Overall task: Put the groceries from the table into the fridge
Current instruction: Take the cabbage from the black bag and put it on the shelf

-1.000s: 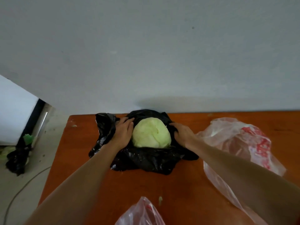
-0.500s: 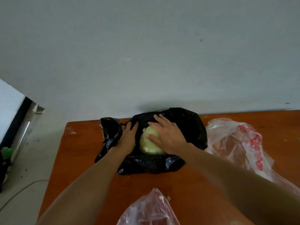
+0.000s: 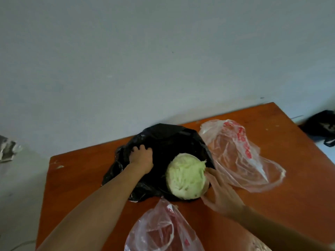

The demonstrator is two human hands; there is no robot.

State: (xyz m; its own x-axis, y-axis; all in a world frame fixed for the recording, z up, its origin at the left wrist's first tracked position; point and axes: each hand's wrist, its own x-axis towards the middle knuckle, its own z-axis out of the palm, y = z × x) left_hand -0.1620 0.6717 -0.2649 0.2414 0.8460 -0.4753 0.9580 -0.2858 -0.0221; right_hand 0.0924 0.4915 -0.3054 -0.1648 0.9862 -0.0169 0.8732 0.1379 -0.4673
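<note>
A pale green cabbage [image 3: 186,175] lies at the near right mouth of a crumpled black plastic bag [image 3: 168,140] on the orange-brown table [image 3: 78,180]. My left hand [image 3: 142,158] presses down on the black bag left of the cabbage, fingers curled into the plastic. My right hand [image 3: 220,192] cups the cabbage's right and under side, with fingers spread against it. The fridge is out of view.
A clear plastic bag with red print [image 3: 239,154] lies right of the black bag. Another clear bag with red print [image 3: 163,230] sits at the table's near edge. A grey wall runs behind the table. A dark bag [image 3: 322,124] lies on the floor at far right.
The cabbage has come out of the black bag toward me and to the right. My right hand moved from its top to its right side. The camera view swung left.
</note>
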